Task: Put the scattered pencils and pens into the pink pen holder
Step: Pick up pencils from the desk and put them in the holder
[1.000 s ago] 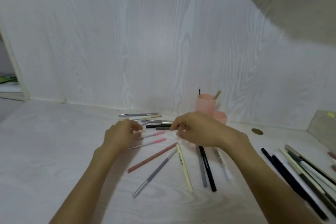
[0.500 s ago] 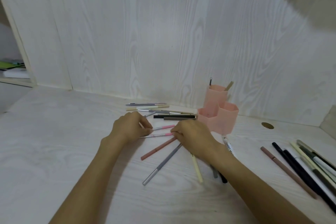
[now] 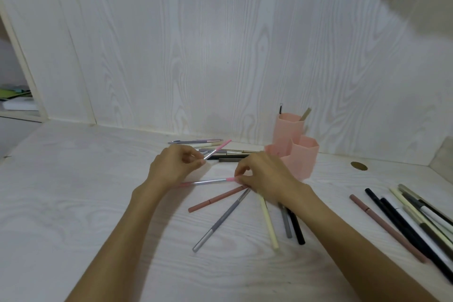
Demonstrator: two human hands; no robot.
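Quick tally of what can be counted on the bench (image 3: 73, 203). One pink pen holder (image 3: 297, 154) is seen at about 1 o'clock, made of three hexagonal cups, with two items poking out of the tallest cup. Two pink-and-silver pens are being held: one (image 3: 217, 152) in the left hand (image 3: 171, 167), one (image 3: 208, 181) pinched by the right hand (image 3: 264, 176). Five pens are fanned out loose at 6 o'clock: brown-pink, grey-silver, cream, grey, black. Roughly five more are stacked at 12 o'clock, hard to separate. A pile (image 3: 411, 218) at 3 o'clock holds around eight, overlapping too much for an exact count. One brass grommet (image 3: 358, 166) is spotted too.
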